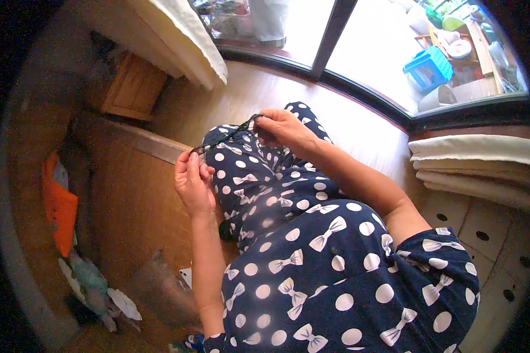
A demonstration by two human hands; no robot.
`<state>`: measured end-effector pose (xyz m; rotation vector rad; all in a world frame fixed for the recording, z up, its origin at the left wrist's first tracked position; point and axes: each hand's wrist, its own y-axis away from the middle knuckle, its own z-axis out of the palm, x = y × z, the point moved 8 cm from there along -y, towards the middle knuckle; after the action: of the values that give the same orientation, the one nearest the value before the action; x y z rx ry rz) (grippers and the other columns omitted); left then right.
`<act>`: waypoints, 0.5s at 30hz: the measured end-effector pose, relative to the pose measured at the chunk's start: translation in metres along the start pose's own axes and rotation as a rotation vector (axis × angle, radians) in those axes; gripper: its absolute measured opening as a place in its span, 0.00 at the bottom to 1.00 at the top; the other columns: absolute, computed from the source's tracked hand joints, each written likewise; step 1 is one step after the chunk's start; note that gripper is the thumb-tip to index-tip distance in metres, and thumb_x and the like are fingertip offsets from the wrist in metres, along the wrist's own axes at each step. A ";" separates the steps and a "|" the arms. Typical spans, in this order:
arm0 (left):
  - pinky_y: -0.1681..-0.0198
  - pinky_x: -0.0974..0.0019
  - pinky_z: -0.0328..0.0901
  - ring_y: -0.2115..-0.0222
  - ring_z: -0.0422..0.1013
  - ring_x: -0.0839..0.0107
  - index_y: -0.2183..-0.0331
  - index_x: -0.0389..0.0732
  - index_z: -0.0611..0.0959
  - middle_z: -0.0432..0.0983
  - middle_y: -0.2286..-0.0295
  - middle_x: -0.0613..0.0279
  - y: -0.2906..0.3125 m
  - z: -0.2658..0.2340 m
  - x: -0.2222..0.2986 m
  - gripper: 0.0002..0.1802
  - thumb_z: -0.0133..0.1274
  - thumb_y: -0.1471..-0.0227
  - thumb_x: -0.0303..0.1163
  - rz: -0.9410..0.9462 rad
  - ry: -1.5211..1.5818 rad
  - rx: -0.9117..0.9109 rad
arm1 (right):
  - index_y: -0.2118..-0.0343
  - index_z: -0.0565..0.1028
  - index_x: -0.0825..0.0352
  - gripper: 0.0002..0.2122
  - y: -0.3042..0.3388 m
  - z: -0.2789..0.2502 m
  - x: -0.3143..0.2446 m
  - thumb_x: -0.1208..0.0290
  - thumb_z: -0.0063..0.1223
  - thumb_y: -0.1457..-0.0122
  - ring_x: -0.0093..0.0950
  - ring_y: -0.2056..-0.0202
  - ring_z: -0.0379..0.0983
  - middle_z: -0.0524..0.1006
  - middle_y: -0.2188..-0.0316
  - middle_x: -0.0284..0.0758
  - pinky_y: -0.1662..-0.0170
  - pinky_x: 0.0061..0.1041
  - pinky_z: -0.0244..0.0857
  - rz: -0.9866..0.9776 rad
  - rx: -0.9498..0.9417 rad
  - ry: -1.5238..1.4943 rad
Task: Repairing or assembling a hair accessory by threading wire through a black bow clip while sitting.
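A thin dark green or black cord (228, 136), twisted or knotted along its length, stretches between my two hands above my lap. My left hand (194, 183) pinches its lower end between thumb and fingertips, the other fingers loosely curled. Its upper end is gripped by my right hand (281, 130), farther out and to the right, with thumb and fingers closed. Below the cord lie my legs in dark blue trousers (241, 176) with white dots and bows. A small dark bundle (225, 230) sits beside my left forearm; what it is I cannot make out.
To my left stands a brown wooden surface (135, 194), with an orange item (62, 203) beyond it. A wooden box-like piece (134, 87) and cream curtain (188, 41) are ahead. Glass doors (324, 41) front a bright area holding a blue basket (429, 67). Folded cream cloth (477, 165) lies right.
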<state>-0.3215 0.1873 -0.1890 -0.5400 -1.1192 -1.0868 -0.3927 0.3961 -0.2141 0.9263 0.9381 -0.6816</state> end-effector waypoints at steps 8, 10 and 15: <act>0.76 0.78 0.61 0.81 0.62 0.85 0.59 0.39 0.78 0.71 0.79 0.74 0.020 -0.008 0.025 0.12 0.54 0.49 0.24 0.442 -0.742 -0.161 | 0.68 0.71 0.63 0.12 -0.002 -0.014 -0.010 0.60 0.41 0.38 0.17 0.78 0.65 0.70 0.78 0.28 0.79 0.14 0.54 -0.001 0.086 -0.202; 0.75 0.78 0.60 0.79 0.65 0.84 0.61 0.40 0.81 0.72 0.80 0.70 0.026 -0.004 0.040 0.13 0.56 0.52 0.22 0.574 -0.925 -0.228 | 0.66 0.72 0.63 0.13 0.003 -0.012 -0.015 0.59 0.41 0.38 0.16 0.75 0.65 0.70 0.77 0.27 0.76 0.14 0.56 0.013 0.094 -0.242; 0.69 0.73 0.65 0.75 0.71 0.76 0.64 0.41 0.83 0.76 0.77 0.61 0.005 -0.032 0.049 0.09 0.55 0.50 0.26 0.524 -1.099 -0.093 | 0.65 0.75 0.63 0.18 -0.004 -0.011 -0.025 0.53 0.39 0.37 0.16 0.76 0.64 0.71 0.77 0.26 0.74 0.15 0.56 -0.098 -0.154 -0.032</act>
<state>-0.3015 0.1430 -0.1560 -1.5098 -1.7090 -0.3208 -0.4116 0.4069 -0.1961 0.7358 0.9982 -0.6950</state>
